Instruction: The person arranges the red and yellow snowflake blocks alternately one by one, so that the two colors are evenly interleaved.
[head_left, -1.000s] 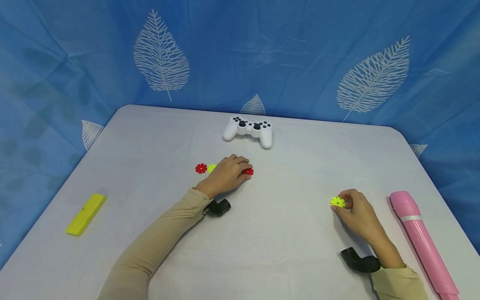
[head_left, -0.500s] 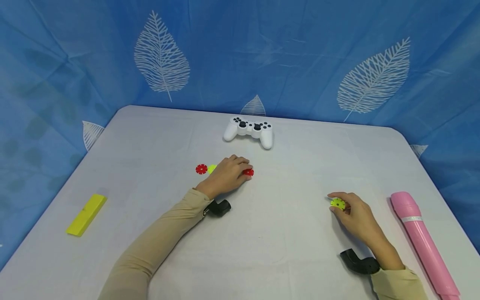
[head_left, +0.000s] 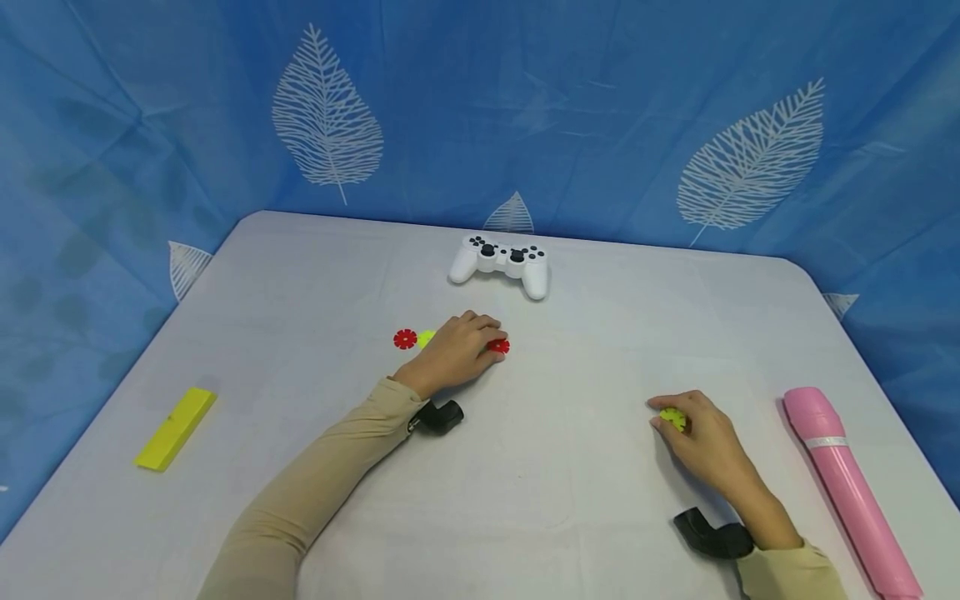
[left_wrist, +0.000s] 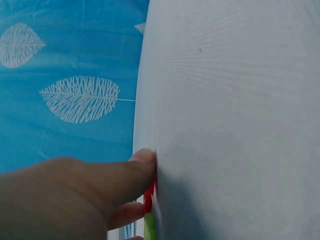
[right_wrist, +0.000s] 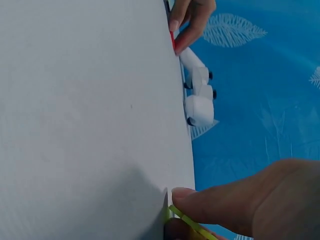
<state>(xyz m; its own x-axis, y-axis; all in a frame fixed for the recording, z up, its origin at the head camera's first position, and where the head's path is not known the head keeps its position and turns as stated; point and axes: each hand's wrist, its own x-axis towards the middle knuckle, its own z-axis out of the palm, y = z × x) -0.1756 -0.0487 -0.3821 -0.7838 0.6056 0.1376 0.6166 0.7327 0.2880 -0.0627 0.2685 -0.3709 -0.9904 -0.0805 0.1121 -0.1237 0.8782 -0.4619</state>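
In the head view my left hand (head_left: 453, 354) reaches to the table's middle. Its thumb and fingers pinch a red notched snowflake disc (head_left: 498, 346) lying on the cloth; the left wrist view shows this red disc (left_wrist: 149, 196) with a yellow-green edge beside it. Left of the hand lie another red disc (head_left: 405, 339) and a yellow disc (head_left: 425, 338) partly covered by the hand. On the right, my right hand (head_left: 708, 442) holds a yellow-green snowflake disc (head_left: 673, 418) between thumb and fingers, partly hidden by them. The right wrist view shows this disc (right_wrist: 192, 224) edge-on and tilted.
A white game controller (head_left: 501, 262) stands near the far edge. A yellow block (head_left: 176, 429) lies at the left. Along the right side lies a pink tube (head_left: 847, 483). A blue leaf-patterned curtain (head_left: 562, 108) hangs behind the white table (head_left: 570, 517).
My right hand has shifted slightly toward me and left, its index finger has straightened out, and the yellow-green disc sits deeper between the fingers. My left hand stays on the red disc.
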